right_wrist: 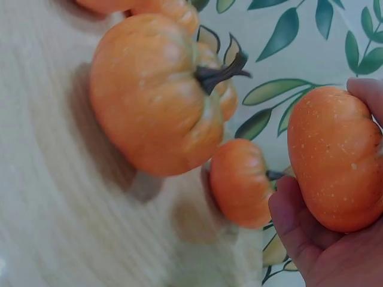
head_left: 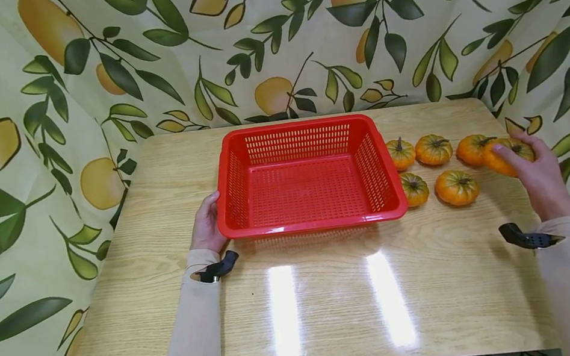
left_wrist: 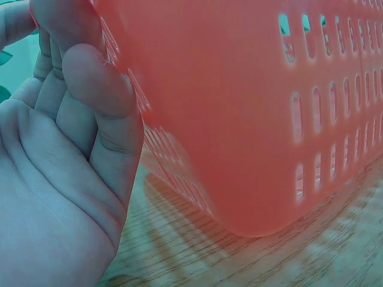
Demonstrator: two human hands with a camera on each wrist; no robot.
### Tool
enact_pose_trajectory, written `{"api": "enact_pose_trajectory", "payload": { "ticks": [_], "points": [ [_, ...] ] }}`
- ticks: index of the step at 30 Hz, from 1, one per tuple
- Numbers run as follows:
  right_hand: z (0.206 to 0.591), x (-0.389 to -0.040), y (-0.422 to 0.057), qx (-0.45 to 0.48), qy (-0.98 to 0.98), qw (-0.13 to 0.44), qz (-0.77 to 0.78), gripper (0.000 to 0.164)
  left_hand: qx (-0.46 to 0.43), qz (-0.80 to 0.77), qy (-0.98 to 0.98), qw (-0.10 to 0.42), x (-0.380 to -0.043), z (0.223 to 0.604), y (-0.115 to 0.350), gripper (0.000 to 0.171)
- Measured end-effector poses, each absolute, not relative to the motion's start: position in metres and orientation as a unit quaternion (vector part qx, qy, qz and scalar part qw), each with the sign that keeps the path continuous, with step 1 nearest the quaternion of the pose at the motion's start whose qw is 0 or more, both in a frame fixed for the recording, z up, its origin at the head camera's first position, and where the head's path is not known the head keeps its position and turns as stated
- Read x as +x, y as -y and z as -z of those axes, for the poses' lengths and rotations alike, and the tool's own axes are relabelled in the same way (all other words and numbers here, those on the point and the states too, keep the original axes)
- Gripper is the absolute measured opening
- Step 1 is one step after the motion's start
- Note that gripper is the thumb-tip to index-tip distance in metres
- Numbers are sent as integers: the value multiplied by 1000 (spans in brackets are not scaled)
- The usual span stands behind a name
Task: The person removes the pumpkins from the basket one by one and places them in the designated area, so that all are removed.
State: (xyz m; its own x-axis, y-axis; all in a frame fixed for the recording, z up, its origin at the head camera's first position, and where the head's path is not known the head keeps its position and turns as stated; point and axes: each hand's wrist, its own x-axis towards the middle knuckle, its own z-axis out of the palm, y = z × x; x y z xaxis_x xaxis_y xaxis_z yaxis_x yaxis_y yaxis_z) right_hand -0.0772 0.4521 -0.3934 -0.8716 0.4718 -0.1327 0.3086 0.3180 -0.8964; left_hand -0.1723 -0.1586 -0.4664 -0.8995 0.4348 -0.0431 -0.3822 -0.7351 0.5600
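A red plastic basket with slotted walls sits on the wooden table, its inside bare. At its left side my left hand grips the rim. Close up in the left wrist view, the left hand's curled fingers lie against the basket's outer wall near a corner. Over at the table's right side my right hand holds a small orange pumpkin between thumb and fingers. The right wrist view shows this held pumpkin lifted beside the others, its stem side turned away.
Several more small pumpkins lie right of the basket, among them one at the front and one further back. The wooden table has two bright reflections near its front. A leaf-and-fruit patterned cloth hangs behind and at both sides.
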Motion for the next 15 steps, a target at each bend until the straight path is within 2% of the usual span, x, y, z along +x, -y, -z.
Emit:
{"api": "enact_pose_trajectory", "payload": {
  "ticks": [9,15],
  "points": [
    [411,-72,-457,-273,819,62,-500,69,53,-931,-286,222,-171,466,159,27],
    [418,-70,-460,-291,817,35,-496,77,62,-930,-283,226,-171,465,160,29]
  ]
}}
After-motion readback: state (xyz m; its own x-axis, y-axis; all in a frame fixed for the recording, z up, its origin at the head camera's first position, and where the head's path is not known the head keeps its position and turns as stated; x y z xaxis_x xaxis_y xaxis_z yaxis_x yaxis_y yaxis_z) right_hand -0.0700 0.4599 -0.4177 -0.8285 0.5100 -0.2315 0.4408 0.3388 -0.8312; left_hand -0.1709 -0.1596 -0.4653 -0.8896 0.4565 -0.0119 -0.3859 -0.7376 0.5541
